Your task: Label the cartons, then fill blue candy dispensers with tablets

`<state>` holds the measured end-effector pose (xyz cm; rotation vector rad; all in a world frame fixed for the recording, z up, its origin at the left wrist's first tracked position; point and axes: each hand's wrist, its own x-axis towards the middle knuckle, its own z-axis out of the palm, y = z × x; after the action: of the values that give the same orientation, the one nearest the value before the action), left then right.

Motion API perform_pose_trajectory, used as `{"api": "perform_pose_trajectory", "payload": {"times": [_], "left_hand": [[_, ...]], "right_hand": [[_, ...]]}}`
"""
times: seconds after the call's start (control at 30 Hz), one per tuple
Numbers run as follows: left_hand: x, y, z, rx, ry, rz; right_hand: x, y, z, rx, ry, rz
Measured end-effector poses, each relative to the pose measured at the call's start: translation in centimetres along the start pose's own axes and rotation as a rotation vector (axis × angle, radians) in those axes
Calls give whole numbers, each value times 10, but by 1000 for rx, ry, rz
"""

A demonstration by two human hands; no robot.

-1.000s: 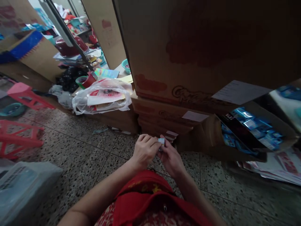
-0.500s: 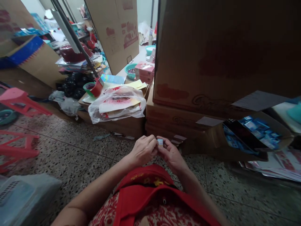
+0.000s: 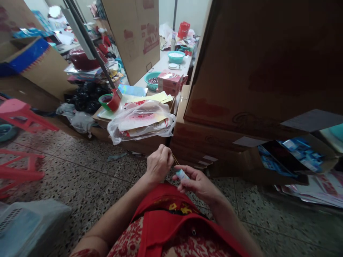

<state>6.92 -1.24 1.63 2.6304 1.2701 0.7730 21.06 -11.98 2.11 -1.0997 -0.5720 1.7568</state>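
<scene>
My right hand (image 3: 198, 182) holds a small pale blue and white item (image 3: 182, 174) between thumb and fingers, just above my lap in red clothing. My left hand (image 3: 158, 165) is closed on a thin tan band (image 3: 175, 159) that stretches from its fingers down toward the small item. The two hands sit a short gap apart, over the speckled floor, in front of a stack of cardboard boxes (image 3: 214, 135).
A clear plastic bag (image 3: 142, 119) with printed papers lies on a low carton. An open box of blue packets (image 3: 297, 153) stands at right. Red plastic stools (image 3: 21, 142) and a pale crate (image 3: 24, 225) are at left. Teal bowls (image 3: 175, 56) sit on a table behind.
The hands were pressed together around the small item; now they have drawn apart, the left pulling a thin band up and left. The view has shifted a little to the right.
</scene>
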Motion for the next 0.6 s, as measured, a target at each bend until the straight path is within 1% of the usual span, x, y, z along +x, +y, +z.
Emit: {"api": "perform_pose_trajectory", "payload": {"times": [0.07, 0.2, 0.27, 0.4, 0.5, 0.6], "left_hand": [[0, 0, 0, -7, 19, -22], [-1, -2, -4, -9, 73, -64], [-3, -3, -7, -20, 74, -93], [-11, -2, -10, -106, 36, -124], [-20, 1, -8, -205, 7, -98], [-24, 3, -4, -292, -67, -62]], "right_hand": [[0, -2, -2, 5, -32, -8], [4, -4, -4, -43, -46, -14], [7, -4, -4, -38, -48, -9], [12, -6, -7, 62, -42, -14], [14, -9, -8, 158, -93, 4], [15, -10, -6, 262, -138, -18]]}}
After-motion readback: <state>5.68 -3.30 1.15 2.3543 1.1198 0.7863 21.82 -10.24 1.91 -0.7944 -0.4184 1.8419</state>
